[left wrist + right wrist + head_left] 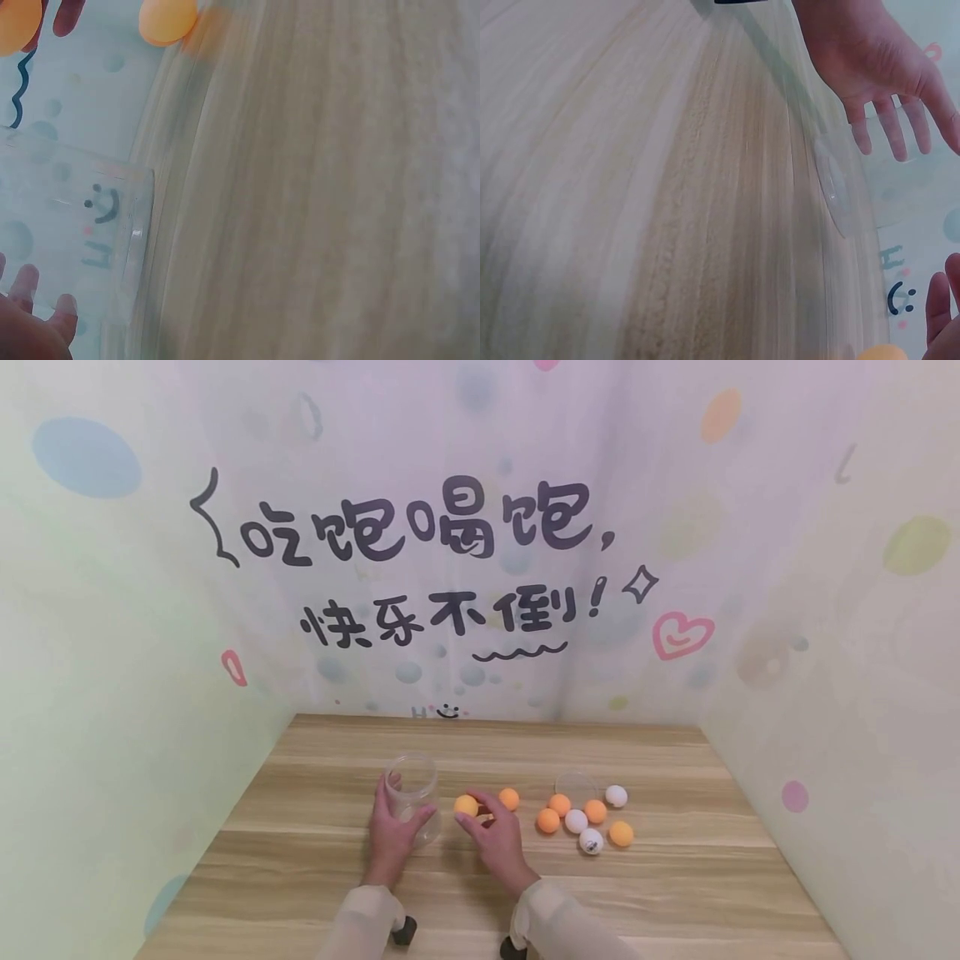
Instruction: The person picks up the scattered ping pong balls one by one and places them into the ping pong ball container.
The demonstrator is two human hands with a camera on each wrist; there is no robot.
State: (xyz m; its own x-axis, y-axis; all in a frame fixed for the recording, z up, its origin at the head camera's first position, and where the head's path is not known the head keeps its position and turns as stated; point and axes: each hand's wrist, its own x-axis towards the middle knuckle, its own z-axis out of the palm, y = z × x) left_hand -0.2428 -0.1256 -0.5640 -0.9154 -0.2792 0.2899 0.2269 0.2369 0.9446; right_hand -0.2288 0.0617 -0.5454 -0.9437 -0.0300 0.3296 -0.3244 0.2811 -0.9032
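A clear, lidless plastic jar (420, 787) stands upright on the wooden table. My left hand (392, 842) grips its side, thumb in front and fingers round the far side; those fingers (891, 131) show through the wall in the right wrist view. Just right of the jar, my right hand (501, 843) pinches an orange ping-pong ball (466, 807) between thumb and fingertips. Another orange ball (509, 799) lies just beyond that hand. In the left wrist view, the held ball (16, 22) is partly cut off at the top left corner.
Further right lie several loose orange balls (548, 820) and three white balls (591, 841). Behind them is a clear round lid (576, 783), flat on the table (675, 893). Printed curtains (480, 685) close off the back and both sides.
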